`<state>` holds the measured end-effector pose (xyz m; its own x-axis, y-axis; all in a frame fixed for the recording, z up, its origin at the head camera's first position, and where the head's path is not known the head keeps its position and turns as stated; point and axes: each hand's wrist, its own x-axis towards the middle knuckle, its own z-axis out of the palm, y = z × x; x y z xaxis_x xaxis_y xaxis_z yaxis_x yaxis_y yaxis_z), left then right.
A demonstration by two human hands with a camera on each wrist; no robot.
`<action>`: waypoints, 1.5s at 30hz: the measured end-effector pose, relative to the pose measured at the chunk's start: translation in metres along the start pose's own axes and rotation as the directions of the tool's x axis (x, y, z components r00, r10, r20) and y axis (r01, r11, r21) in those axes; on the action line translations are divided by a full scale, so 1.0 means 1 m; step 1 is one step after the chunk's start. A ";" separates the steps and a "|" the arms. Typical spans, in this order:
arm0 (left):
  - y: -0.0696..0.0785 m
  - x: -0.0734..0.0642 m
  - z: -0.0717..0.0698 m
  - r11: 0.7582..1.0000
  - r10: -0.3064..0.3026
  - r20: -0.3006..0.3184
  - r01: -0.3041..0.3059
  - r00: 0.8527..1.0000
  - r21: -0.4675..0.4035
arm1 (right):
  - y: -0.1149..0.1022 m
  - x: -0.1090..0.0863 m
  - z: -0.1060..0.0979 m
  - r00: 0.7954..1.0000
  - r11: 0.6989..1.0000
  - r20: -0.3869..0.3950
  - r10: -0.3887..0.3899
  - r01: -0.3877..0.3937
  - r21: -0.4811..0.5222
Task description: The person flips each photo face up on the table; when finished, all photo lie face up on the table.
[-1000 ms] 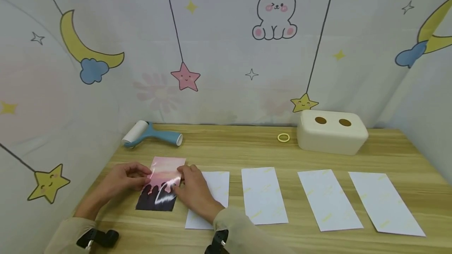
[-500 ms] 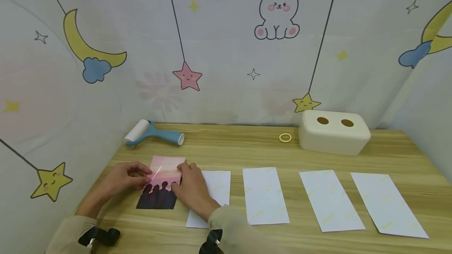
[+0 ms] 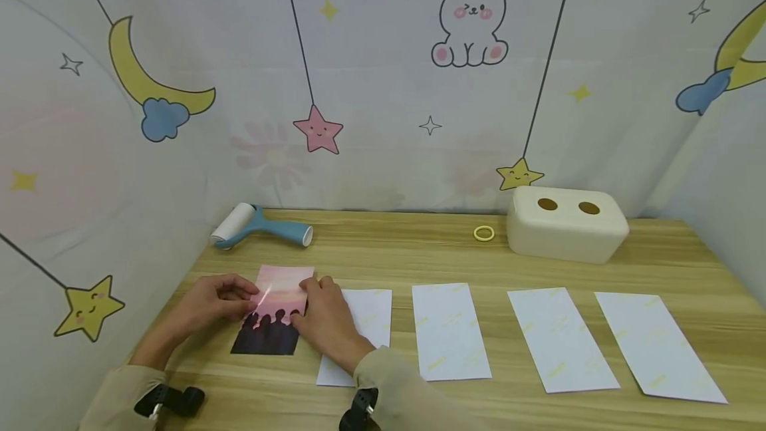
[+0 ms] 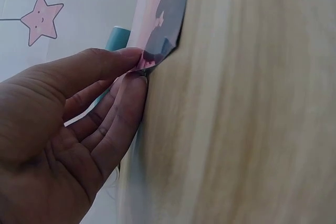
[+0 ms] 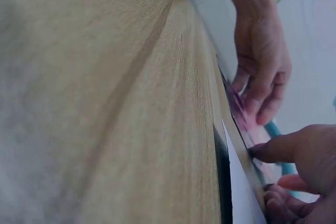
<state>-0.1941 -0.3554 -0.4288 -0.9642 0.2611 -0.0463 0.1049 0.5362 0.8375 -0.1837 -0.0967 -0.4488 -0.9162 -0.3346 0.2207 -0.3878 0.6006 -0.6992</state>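
A glossy photo print with a pink sky above dark silhouetted figures is at the left of the table, between both hands. My left hand pinches its left edge; in the left wrist view the thumb lies on top and the fingers are beneath the photo's edge. At the opposite edge, my right hand grips the print between thumb and fingers. The right wrist view shows that thumb right at the print's edge. Under the right hand and forearm, a white card is partly covered.
Three more white cards with faint yellow marks lie in a row to the right. A blue-handled lint roller is at the back left. Toward the back right are a small yellow ring and a cream box with two holes. A patterned curtain hangs behind.
The bright glare over the print's dark lower part has gone. Both hands keep their hold at its edges, almost unmoved, while the head view has shifted slightly.
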 end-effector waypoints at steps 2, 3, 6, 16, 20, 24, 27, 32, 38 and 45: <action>0.000 0.001 0.000 1.000 0.009 0.001 -0.009 1.000 0.003 | 0.000 0.000 -0.001 1.000 1.000 0.003 -0.001 0.001 -0.005; 0.001 0.001 0.000 1.000 0.014 0.001 -0.014 1.000 0.005 | -0.001 0.000 -0.001 1.000 1.000 0.005 0.000 0.000 -0.007; 0.002 0.003 -0.001 1.000 0.028 0.003 -0.028 1.000 0.011 | -0.001 0.000 -0.003 1.000 1.000 0.005 0.000 0.000 -0.014; 0.006 -0.001 -0.002 0.991 0.067 -0.023 -0.064 0.997 0.115 | -0.005 -0.001 0.000 0.999 0.999 0.038 0.013 -0.011 -0.038; 0.009 -0.003 -0.002 0.990 0.070 -0.032 -0.065 0.997 0.127 | -0.008 -0.001 0.000 1.000 0.996 0.027 0.003 0.000 -0.094; 0.012 -0.002 -0.001 0.985 0.078 -0.042 -0.070 0.996 0.158 | -0.008 0.000 -0.001 1.000 0.991 0.021 -0.004 0.007 -0.130; 0.014 0.000 0.000 0.981 0.079 -0.043 -0.070 0.996 0.183 | -0.007 0.001 -0.002 1.000 0.991 0.023 -0.006 0.009 -0.130; 0.015 0.002 0.001 0.980 0.049 -0.036 -0.041 0.998 0.193 | -0.004 0.000 -0.004 0.999 0.993 0.026 -0.030 0.033 -0.112; 0.019 0.002 0.006 0.981 0.041 -0.043 -0.032 0.998 0.190 | 0.002 -0.008 -0.018 0.991 0.991 0.022 -0.130 0.131 -0.042; 0.039 0.010 0.023 0.965 0.127 -0.034 -0.116 0.991 0.235 | 0.018 -0.016 -0.048 0.990 0.991 0.029 -0.137 0.137 -0.006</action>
<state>-0.1939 -0.3131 -0.4088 -0.9508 0.2995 0.0792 0.2700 0.6756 0.6860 -0.1805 -0.0455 -0.4325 -0.8510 -0.4349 0.2943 -0.5104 0.5533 -0.6583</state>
